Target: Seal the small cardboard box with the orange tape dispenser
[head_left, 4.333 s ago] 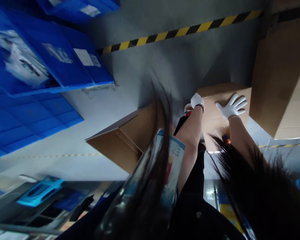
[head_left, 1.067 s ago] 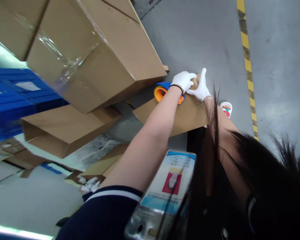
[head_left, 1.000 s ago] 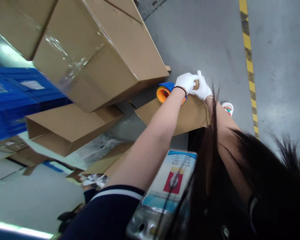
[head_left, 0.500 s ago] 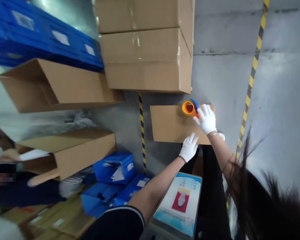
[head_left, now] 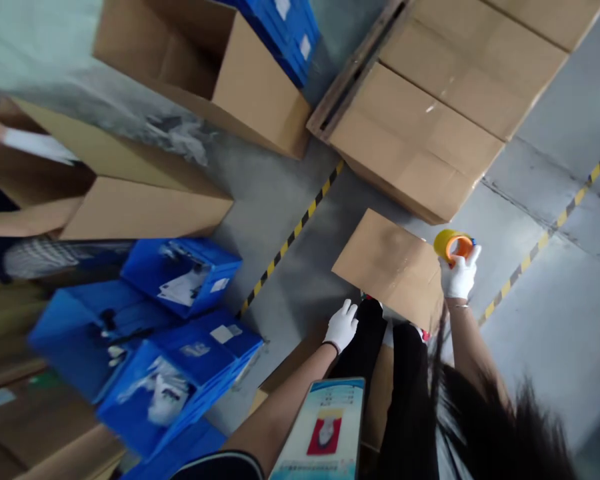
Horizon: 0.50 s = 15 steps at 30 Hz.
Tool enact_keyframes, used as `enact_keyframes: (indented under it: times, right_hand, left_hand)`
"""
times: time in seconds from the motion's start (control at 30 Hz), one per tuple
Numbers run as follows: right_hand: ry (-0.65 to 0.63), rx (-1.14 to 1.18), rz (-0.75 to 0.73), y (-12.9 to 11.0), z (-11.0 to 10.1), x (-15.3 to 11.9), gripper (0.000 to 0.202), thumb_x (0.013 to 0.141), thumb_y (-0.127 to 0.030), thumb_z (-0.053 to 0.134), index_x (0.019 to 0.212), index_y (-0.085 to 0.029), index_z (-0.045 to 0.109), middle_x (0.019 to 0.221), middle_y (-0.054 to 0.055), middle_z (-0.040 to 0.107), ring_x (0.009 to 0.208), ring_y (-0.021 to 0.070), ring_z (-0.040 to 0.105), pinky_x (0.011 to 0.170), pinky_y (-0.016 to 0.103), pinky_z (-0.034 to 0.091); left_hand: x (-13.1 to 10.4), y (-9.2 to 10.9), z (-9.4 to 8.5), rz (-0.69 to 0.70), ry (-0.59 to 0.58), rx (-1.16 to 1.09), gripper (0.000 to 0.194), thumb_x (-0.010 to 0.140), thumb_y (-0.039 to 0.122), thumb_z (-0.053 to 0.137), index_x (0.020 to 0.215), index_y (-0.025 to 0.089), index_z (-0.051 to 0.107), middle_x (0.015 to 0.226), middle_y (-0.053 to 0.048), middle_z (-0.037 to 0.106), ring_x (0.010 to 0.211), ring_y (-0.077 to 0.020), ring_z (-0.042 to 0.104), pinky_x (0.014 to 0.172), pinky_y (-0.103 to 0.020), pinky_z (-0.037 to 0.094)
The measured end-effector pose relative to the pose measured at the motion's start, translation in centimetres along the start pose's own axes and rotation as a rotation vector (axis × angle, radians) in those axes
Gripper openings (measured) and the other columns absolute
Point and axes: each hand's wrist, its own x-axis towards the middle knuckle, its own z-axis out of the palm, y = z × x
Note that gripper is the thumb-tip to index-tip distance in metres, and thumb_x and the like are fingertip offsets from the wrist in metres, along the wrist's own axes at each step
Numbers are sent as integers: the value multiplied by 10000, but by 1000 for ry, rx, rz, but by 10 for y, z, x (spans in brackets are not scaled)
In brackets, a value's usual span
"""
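Fingers of your right hand (head_left: 459, 279) grip the tape roll (head_left: 452, 244) at the small box's (head_left: 390, 267) far corner, your left hand (head_left: 341, 325) hangs open beside it, sealing underway, so press tape down next.

The co-worker's arm (head_left: 25, 223) at far left was motion-blurred and cut by the edge. Contents of the blue crates (head_left: 180, 270) were too smeared to identify; the badge (head_left: 325, 427) ran off the bottom edge.

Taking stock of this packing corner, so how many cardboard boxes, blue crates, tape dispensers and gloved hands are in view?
Cardboard boxes, as far as edges show: 6, counting the small box
Blue crates, blurred: about 4
Tape dispenser, in the right hand: 1
Gloved hands, with the left hand: 2
Total: about 13
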Motion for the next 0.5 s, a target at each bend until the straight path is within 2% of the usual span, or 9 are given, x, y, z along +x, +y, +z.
enact_keyframes:
  times: [0.07, 0.13, 0.23, 0.3, 0.37, 0.4, 0.5]
  right_hand:
    - [138, 28, 4, -19, -22, 29, 386, 937, -522, 565, 1080, -212, 745, 1688, 153, 153, 1300, 329, 557, 925, 465, 580]
    - [194, 20, -39, -48, -44, 72, 385, 928, -518, 587, 1078, -195, 735, 1702, 153, 112, 1376, 355, 482, 934, 498, 566]
    - [112, -33, -134, -97, -68, 143, 395, 912, -465, 643, 1128, -139, 703, 1713, 170, 35, 1389, 389, 438, 931, 544, 542]
    - [8, -36, -209, -119, -75, 175, 449, 912, -478, 658, 1152, -99, 690, 1701, 206, 59, 1402, 408, 405, 997, 597, 479]
    - [40, -13, -260, -123, -76, 183, 551, 960, -530, 583, 1245, -63, 651, 1674, 257, 114, 1462, 405, 328, 1089, 631, 376]
    - [128, 9, -266, -118, -76, 177, 596, 994, -548, 516, 1310, -53, 615, 1660, 275, 147, 1499, 384, 283, 1130, 617, 334]
    - [460, 73, -156, -85, -70, 128, 646, 1069, -523, 307, 1468, -47, 485, 1614, 299, 252, 1549, 306, 244, 1191, 539, 303]
  left_hand:
    - [6, -10, -1, -37, 27, -45, 439, 947, 194, 516, 1381, 176, 583, 1626, -159, 386, 1342, -282, 582, 1132, -369, 475]
    - [18, -20, -4, -74, 71, -77, 451, 954, 204, 526, 1401, 166, 569, 1621, -169, 389, 1376, -293, 552, 1148, -382, 465]
    - [46, -35, -16, -140, 157, -110, 495, 969, 231, 524, 1449, 112, 522, 1621, -210, 362, 1433, -324, 482, 1184, -404, 427]
    - [68, -43, -28, -178, 221, -126, 523, 981, 260, 517, 1476, 93, 488, 1632, -219, 326, 1449, -337, 451, 1201, -413, 402]
    - [92, -49, -40, -205, 268, -143, 546, 983, 294, 528, 1488, 95, 469, 1631, -222, 313, 1423, -349, 468, 1184, -426, 413]
    - [104, -50, -45, -214, 285, -153, 557, 979, 309, 542, 1488, 97, 467, 1622, -223, 322, 1411, -354, 475, 1175, -428, 419]
    - [135, -43, -58, -226, 313, -186, 589, 968, 358, 580, 1484, 97, 469, 1582, -223, 377, 1409, -358, 463, 1161, -424, 423]
